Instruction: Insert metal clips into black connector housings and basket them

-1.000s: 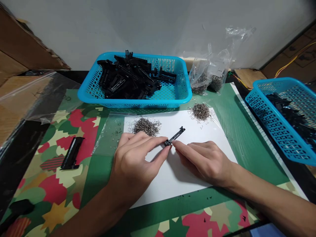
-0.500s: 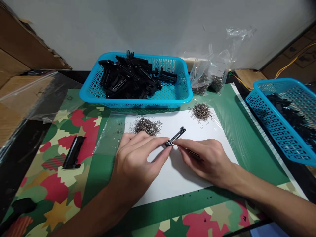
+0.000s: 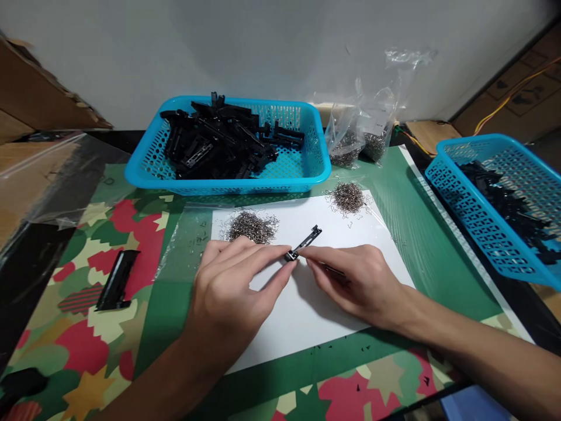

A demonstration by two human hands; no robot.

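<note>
My left hand [image 3: 236, 286] pinches the near end of a narrow black plastic part [image 3: 309, 237] between thumb and fingertips. The part slants up to the right above a white sheet of paper [image 3: 280, 345]. Closed, my right hand [image 3: 363, 283] meets the part's lower end with its fingertips. A slim dark item [image 3: 333, 271] shows partly under those fingers; its kind is hidden. Just beyond my left hand lies a pile of small bent metal springs [image 3: 252, 227]. Another pile of small metal pieces [image 3: 348, 197] sits at the paper's far right corner.
A blue basket [image 3: 228, 186] heaped with black plastic parts stands at the back. Another blue basket [image 3: 477, 234] is at right. Clear bags [image 3: 372, 131] of metal pieces lean by the wall. A larger black part [image 3: 117, 280] rests on the patterned covering at left.
The whole view has shifted slightly, so things appear a little further left. Both hands keep their hold at the black part, with little visible movement between them.
</note>
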